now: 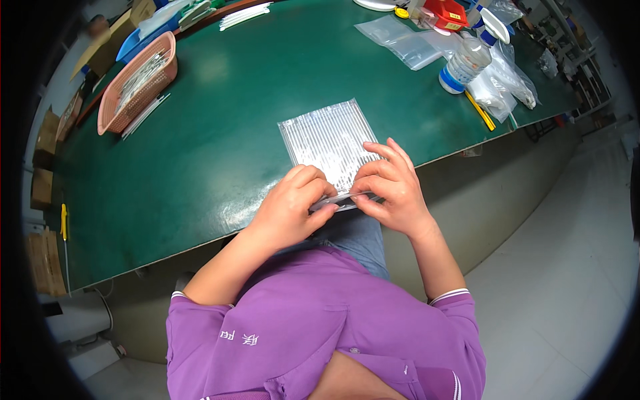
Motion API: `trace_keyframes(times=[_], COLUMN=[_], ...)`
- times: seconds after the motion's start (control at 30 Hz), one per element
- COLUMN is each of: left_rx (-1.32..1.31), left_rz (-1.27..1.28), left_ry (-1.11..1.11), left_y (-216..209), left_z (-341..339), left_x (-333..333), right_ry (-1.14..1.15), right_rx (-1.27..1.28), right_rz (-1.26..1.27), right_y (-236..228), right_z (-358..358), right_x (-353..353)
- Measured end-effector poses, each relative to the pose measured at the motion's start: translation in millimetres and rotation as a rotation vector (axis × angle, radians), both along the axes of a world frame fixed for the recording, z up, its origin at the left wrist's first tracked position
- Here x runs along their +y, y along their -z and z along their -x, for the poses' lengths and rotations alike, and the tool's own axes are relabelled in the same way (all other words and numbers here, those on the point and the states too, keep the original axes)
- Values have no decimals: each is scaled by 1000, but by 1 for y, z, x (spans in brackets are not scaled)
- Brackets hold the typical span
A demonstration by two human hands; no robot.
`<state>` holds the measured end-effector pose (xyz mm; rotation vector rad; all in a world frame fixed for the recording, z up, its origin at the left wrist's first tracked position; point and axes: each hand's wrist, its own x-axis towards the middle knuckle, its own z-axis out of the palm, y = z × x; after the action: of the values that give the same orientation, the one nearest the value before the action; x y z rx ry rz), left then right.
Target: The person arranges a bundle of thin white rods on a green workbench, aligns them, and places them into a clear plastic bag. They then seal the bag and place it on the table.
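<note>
A flat clear plastic bag (325, 137) lies at the near edge of the green table, filled with a row of thin, pale, parallel sticks. Its near end, the mouth side, is bent up over the table edge. My left hand (288, 203) pinches this end at its left corner, thumb below and fingers curled above. At the right corner, my right hand (395, 190) holds the same end between thumb and index finger, its other fingers raised over the bag. Glare on the plastic hides what exactly the sticks are.
A pink basket (158, 81) of thin sticks stands at the far left, with loose sticks (145, 116) beside it and a blue tray (131, 47) behind. Far right are a spray bottle (465, 65), clear bags (402, 45) and a yellow pen-like tool (480, 111). A yellow-handled screwdriver (65, 223) lies far left.
</note>
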<state>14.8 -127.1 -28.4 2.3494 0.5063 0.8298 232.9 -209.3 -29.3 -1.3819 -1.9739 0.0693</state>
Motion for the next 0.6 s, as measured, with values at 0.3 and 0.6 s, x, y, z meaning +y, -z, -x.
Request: trace_keyframes(times=[0.3, 0.6], left_rx=[9, 42], left_rz=[66, 224], left_ry=[85, 14], left_y=[-2, 3], left_z=[22, 26], left_x=[11, 12], right_ry=[-28, -48], right_rx=[-2, -10], right_rz=[33, 65], right_y=[-7, -10], right_z=[-2, 1], right_x=[2, 4])
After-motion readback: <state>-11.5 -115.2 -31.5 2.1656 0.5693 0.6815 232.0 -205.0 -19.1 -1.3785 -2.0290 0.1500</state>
